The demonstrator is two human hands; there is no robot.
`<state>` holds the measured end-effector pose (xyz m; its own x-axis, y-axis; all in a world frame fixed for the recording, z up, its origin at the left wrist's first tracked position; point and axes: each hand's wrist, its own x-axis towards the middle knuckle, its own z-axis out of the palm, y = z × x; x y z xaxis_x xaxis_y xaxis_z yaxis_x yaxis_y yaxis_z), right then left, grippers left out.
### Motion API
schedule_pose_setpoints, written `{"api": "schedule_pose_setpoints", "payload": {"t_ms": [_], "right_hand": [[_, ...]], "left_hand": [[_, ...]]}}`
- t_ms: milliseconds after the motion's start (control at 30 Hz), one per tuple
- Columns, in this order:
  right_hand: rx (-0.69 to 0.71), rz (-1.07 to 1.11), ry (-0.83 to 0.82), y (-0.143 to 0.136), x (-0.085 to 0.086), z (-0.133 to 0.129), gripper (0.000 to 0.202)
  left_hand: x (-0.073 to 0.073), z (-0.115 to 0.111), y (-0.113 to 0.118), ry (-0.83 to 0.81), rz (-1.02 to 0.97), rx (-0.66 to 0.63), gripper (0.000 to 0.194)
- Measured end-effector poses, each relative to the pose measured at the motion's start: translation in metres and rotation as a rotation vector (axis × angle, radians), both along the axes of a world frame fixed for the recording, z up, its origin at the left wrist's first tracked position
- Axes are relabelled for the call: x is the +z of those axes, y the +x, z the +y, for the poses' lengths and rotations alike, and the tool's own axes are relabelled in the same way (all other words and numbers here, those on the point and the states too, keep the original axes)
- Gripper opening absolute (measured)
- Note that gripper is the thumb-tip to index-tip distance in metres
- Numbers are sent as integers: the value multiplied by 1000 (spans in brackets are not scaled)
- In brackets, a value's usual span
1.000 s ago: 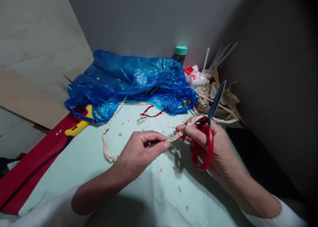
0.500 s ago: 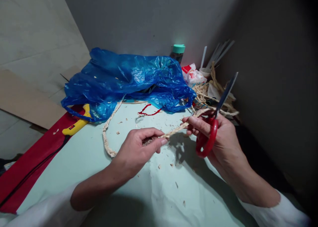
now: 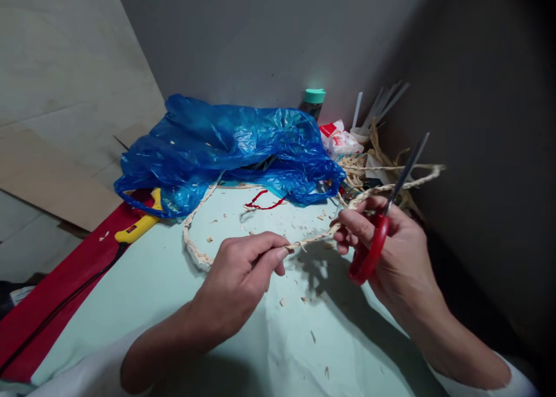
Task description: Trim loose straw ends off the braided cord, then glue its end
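Observation:
A pale braided straw cord (image 3: 320, 235) runs between my two hands. My left hand (image 3: 245, 278) pinches it between thumb and forefinger. From behind that hand, more of the braid curls over the table toward the blue bag. My right hand (image 3: 391, 252) grips the cord with thumb and fingertips, and red-handled scissors (image 3: 374, 249) hang on the same hand, blades pointing up and away. Beyond the right hand the cord makes a long loop to the right and back. A small loose fibre sticks out near my left fingertips.
A crumpled blue plastic bag (image 3: 226, 145) lies at the back. A yellow-handled tool with a black cord (image 3: 138, 226) rests at left on red material (image 3: 65, 287). Behind stand a green-capped jar (image 3: 313, 98), white sticks (image 3: 382, 104) and straw strips. Scraps and red string (image 3: 267, 203) dot the table.
Both hands still hold the cord. My right hand has shifted slightly right and down with the scissors, and the cord's loop now reaches farther out to the right. The view has tilted slightly.

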<state>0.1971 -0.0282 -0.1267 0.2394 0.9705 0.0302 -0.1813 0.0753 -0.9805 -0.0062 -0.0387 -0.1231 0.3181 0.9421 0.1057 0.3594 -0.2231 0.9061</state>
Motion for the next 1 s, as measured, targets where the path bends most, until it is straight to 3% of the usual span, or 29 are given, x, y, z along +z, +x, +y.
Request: {"api": "schedule_pose_setpoints", "payload": {"t_ms": [100, 167, 333, 500, 600, 700, 800, 1000], "right_hand": [[86, -182, -52, 3, -3, 3, 34], [152, -470, -33, 4, -4, 3, 30], [265, -1193, 223, -1, -6, -8, 23], [188, -1627, 335, -6, -14, -15, 24], [133, -1744, 359, -6, -18, -12, 24], [86, -1797, 347, -4, -19, -10, 25], [71, -1814, 334, -2, -18, -9, 23], [97, -1774, 370, -2, -19, -9, 19]], "left_hand": [[2, 5, -2, -304, -207, -9, 22], [1, 9, -3, -405, -321, -6, 23], [-2, 12, -6, -499, -463, -13, 22], [1, 9, -7, -528, -565, -18, 17], [3, 8, -7, -523, -591, 17, 18], [6, 7, -6, -449, -494, 26, 22], [10, 5, -2, -349, -374, 76, 30], [9, -1, 4, -235, -278, 158, 24]]}}
